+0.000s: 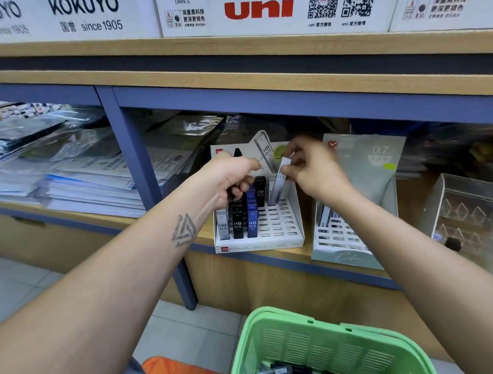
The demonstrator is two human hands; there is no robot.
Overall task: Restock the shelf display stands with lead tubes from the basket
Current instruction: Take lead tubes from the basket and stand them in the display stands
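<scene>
A white display stand (273, 238) on the shelf holds grey, black and blue HB 0.5 lead tubes (238, 225) in its left slots; its right slots stand empty. My left hand (233, 177) grips a few dark tubes above the stand's left rows. My right hand (313, 168) pinches a grey lead tube (279, 185), tilted, with its lower end at a back slot of the stand. A green basket (325, 344) at the bottom holds several more tubes.
A second pale green 0.7 display stand (355, 250) sits to the right, then a clear acrylic holder (466, 205). Stacked plastic-wrapped paper goods (78, 177) fill the left shelf bay. A blue shelf post (143, 174) divides the bays.
</scene>
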